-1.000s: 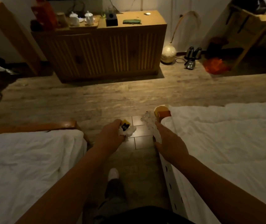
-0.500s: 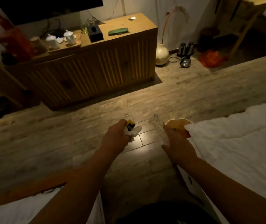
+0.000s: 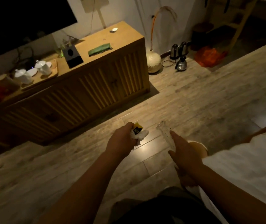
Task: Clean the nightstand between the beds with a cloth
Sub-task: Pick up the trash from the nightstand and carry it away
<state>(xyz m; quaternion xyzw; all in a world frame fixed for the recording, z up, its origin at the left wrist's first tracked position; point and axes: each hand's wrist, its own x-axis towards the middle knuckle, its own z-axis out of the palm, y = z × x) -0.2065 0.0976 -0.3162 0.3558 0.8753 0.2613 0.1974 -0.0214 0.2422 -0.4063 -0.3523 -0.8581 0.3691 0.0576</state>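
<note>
A wooden plank floor (image 3: 193, 110) is seen across most of the dim room, and a long slatted wooden sideboard (image 3: 80, 88) is set against the far wall under a dark screen (image 3: 24, 18). The corner of a bed with white bedding (image 3: 245, 162) is seen at the right edge. On the sideboard a tray with white tea ware (image 3: 32, 73) is placed at its left end, a black box (image 3: 72, 56) near the middle and a folded green cloth (image 3: 99, 49) just to the right of the box. On the floor beside the sideboard's right end a round pale vase (image 3: 153, 62) is stood, with kettles (image 3: 180, 57) near it and an orange bag (image 3: 209, 56) further right. Both bare forearms are stretched forward over the floor. The left hand (image 3: 121, 141) is closed in a fist round crumpled white tissue (image 3: 141, 135) and a small yellow-and-black packet (image 3: 137, 127). The right hand (image 3: 185, 152) is closed loosely round a clear speckled wrapper (image 3: 166, 133), with the forefinger stretched along it, and a rounded pale orange object (image 3: 198, 147) is partly hidden just behind that hand; what it is cannot be told. The nightstand is not in view, and it cannot be told whether the tissue is the cleaning cloth.
</note>
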